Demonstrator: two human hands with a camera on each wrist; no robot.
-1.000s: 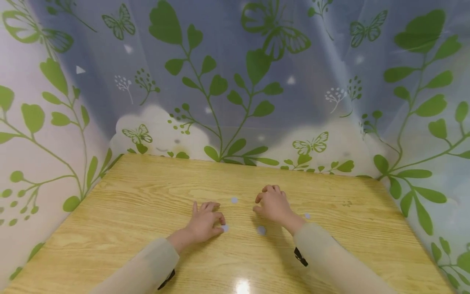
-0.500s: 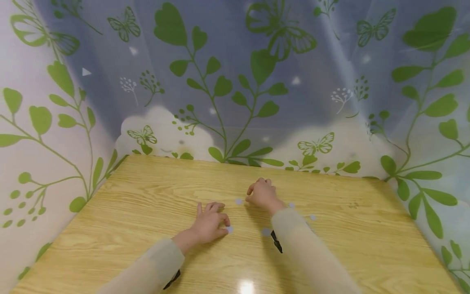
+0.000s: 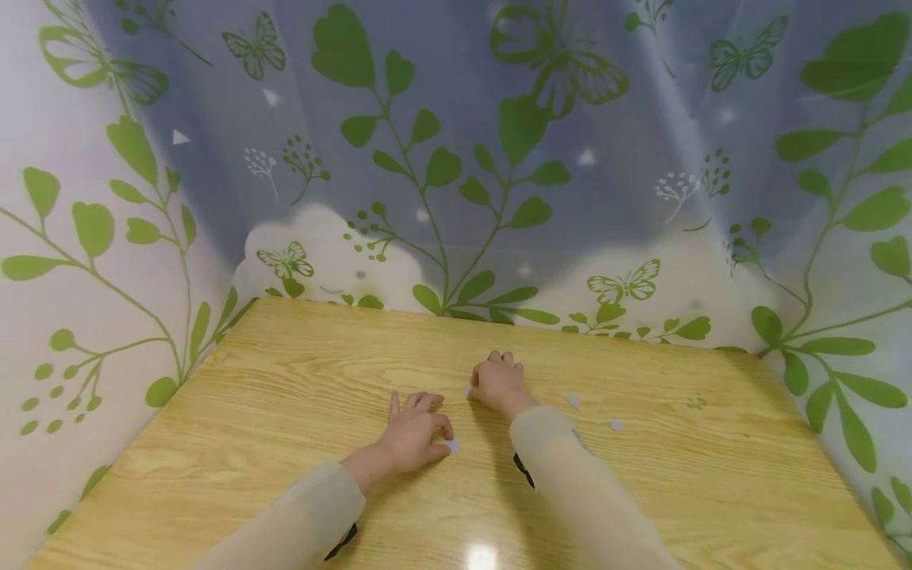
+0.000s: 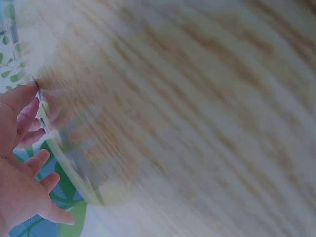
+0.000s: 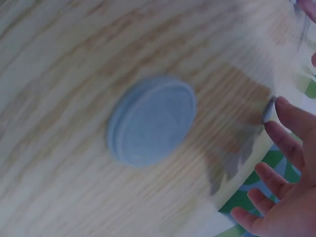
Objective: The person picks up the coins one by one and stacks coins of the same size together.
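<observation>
Several small pale blue discs are spread over the wooden table (image 3: 321,364). My left hand (image 3: 409,439) pinches one disc (image 3: 454,446) between thumb and index finger at the tabletop, its other fingers spread. Farther back, my right hand (image 3: 499,384) has thumb and index finger on another disc (image 3: 468,392), mostly hidden by the hand in the head view. In the right wrist view this held disc (image 5: 269,109) shows edge-on between the fingertips. A larger-looking round disc (image 5: 153,121) lies flat near the right wrist; the right sleeve covers it in the head view.
Two more discs, a nearer one (image 3: 616,426) and a farther one (image 3: 573,400), lie right of the right hand. A curtain (image 3: 442,237) with leaves and butterflies closes off the table's back and sides. A light glare (image 3: 480,556) shines at the front.
My right hand has moved left to the far disc and taken hold of it. A disc that it had covered now shows to its right. The left hand keeps its grip in place.
</observation>
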